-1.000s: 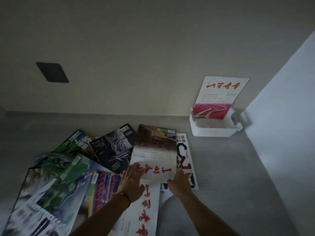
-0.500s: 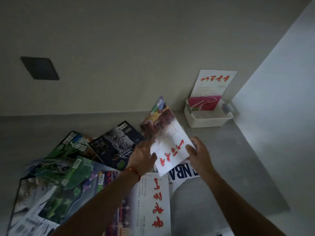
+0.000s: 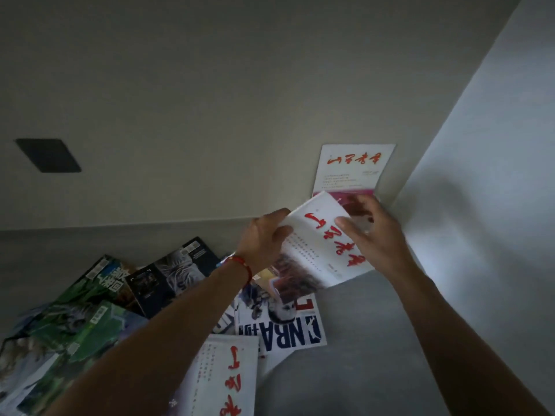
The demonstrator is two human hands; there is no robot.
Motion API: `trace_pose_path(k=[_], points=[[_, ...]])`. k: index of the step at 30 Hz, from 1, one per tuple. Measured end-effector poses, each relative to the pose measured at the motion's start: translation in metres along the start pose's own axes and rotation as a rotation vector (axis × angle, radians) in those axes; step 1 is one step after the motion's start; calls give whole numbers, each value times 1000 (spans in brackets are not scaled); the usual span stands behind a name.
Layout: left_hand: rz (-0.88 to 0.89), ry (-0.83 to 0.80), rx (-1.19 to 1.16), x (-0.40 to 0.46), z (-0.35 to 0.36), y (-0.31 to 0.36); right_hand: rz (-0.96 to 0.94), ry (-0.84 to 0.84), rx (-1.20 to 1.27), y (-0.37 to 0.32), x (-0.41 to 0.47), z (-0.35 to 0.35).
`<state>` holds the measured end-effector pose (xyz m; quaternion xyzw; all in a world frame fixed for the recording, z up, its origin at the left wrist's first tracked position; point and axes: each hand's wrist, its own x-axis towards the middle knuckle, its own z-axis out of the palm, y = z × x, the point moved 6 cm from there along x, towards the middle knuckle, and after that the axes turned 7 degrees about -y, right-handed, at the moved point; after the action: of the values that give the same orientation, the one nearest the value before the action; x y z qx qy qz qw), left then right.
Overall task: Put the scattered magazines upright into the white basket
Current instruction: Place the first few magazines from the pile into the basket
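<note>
- The grey bench [image 3: 375,340] is seen running to a pale wall, with a dark square plate [image 3: 48,155] set in that wall at the left.
- A scattered heap of magazines [image 3: 99,322] is spread over the left of the bench; an NBA magazine [image 3: 282,328] and a white one with red script [image 3: 228,376] lie nearer the middle.
- One white magazine [image 3: 354,166] is stood upright against the wall in the far corner; the white basket is hidden behind the hands.
- A white red-lettered magazine [image 3: 321,244] is held tilted in the air in front of that corner.
- Its left edge is gripped by the left hand [image 3: 264,238], a red string [image 3: 241,264] at the wrist.
- Its upper right part is pinched by the right hand [image 3: 372,235].
</note>
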<state>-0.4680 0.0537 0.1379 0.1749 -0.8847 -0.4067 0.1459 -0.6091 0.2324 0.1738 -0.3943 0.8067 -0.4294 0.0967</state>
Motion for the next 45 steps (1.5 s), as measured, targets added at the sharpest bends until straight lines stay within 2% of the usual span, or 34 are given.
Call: trace_pose_path(k=[3, 5, 6, 8, 10, 14, 16, 19, 21, 31, 36, 39, 45], points=[[-19, 69, -151, 14, 12, 13, 67, 16, 391, 54, -2, -27], [-60, 95, -254, 28, 24, 20, 120, -73, 670, 90, -2, -30], [-79, 107, -293, 33, 29, 22, 137, -133, 717, 103, -1, -28], [-86, 135, -323, 48, 40, 31, 136, -195, 650, 121, 5, -32], [-102, 156, -344, 62, 49, 39, 122, -174, 573, 131, 17, -44], [-150, 165, -442, 97, 60, 56, 111, 81, 166, 141, 63, -99], [-160, 203, -316, 118, 56, 63, 64, 171, 84, 136, 90, -122], [-211, 269, -69, 145, 45, 66, 39, 208, 67, 132, 125, -136], [-254, 310, -55, 160, 42, 62, 41, 179, 73, 136, 145, -134], [-543, 285, -121, 202, 75, 2, 86, 9, -27, 189, 192, -98], [-648, 273, -346, 214, 100, -36, 149, -39, -72, 215, 207, -84], [-702, 282, -404, 222, 108, -47, 172, -31, -74, 223, 213, -79], [-636, 232, -421, 230, 122, -42, 272, 49, -13, 235, 215, -71]])
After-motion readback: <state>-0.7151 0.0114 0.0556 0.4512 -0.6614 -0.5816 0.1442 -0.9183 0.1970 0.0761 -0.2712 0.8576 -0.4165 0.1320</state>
